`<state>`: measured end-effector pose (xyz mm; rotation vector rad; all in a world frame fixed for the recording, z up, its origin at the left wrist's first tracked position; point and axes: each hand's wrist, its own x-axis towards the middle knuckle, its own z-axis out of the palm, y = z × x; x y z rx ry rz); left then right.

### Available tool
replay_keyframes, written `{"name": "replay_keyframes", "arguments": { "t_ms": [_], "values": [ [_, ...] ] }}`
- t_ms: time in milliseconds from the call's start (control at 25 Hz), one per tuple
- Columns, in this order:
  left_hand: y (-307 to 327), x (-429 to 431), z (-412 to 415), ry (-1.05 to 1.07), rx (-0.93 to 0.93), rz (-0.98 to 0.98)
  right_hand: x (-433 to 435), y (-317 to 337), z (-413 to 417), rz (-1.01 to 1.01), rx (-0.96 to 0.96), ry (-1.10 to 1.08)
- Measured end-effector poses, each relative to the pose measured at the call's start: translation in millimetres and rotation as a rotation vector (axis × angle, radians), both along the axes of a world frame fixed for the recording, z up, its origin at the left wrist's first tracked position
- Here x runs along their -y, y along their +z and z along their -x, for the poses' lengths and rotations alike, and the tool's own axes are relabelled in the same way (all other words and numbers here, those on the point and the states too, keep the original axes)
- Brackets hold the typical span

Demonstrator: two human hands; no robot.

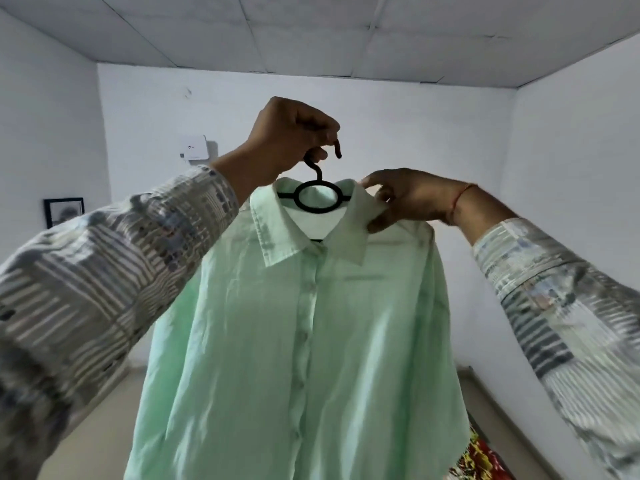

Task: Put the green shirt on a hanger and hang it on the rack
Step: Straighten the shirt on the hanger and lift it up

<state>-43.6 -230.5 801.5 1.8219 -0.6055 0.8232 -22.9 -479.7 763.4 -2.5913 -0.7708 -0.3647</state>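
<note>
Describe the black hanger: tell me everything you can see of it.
The hanger is black and thin, plastic by its look. The left hand grips its hook. Below a short stem sits an open ring, with side arms running under the collar of the green shirt, which hangs from it; cloth hides the rest. It is held upright in the air.
</note>
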Motion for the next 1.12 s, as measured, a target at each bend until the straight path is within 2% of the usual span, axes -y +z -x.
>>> {"name": "replay_keyframes", "arguments": {
  "t_ms": [120, 200, 280, 400, 480, 520, 560, 600, 680, 720, 840, 1000, 1120],
  "values": [
    [9, 1, -2, -0.014, -0.023, -0.002, 39, 5, -5, 0.333, -0.061, -0.275],
    [12, 4, -5, -0.022, -0.022, -0.024, 58, 3, -7, 0.414, -0.065, -0.429],
    [11, 11, -7, -0.010, -0.007, -0.046, 60, 1, -6, 0.504, -0.042, -0.456],
    [12, 33, -8, -0.023, 0.020, -0.054, 58, 0, -2, 0.325, 0.066, -0.299],
    [12, 45, -8, -0.036, 0.044, -0.051, 54, 3, -1, 0.281, 0.131, -0.250],
    [12, 51, -8, -0.041, 0.058, -0.054, 52, 5, 3, 0.263, 0.105, -0.225],
    [10, 56, -8, -0.049, 0.067, -0.060, 51, 7, 6, 0.149, 0.033, -0.148],
    [10, 60, -7, -0.059, 0.068, -0.069, 50, 10, 9, -0.059, -0.033, -0.054],
    [7, 70, -4, -0.054, 0.057, -0.089, 44, 17, 10, -0.357, -0.017, 0.020],
    [5, 74, -3, -0.036, 0.052, -0.091, 41, 20, 8, -0.368, 0.064, 0.002],
    [-1, 83, 3, 0.039, 0.052, -0.081, 26, 21, 16, -0.225, 0.295, -0.119],
    [-8, 85, 10, 0.125, 0.090, 0.002, 29, 3, 27, -0.335, 0.500, 0.007],
    [-2, 84, 14, 0.100, 0.048, 0.040, 34, -2, 27, -0.449, 0.469, 0.069]
  ]
}}
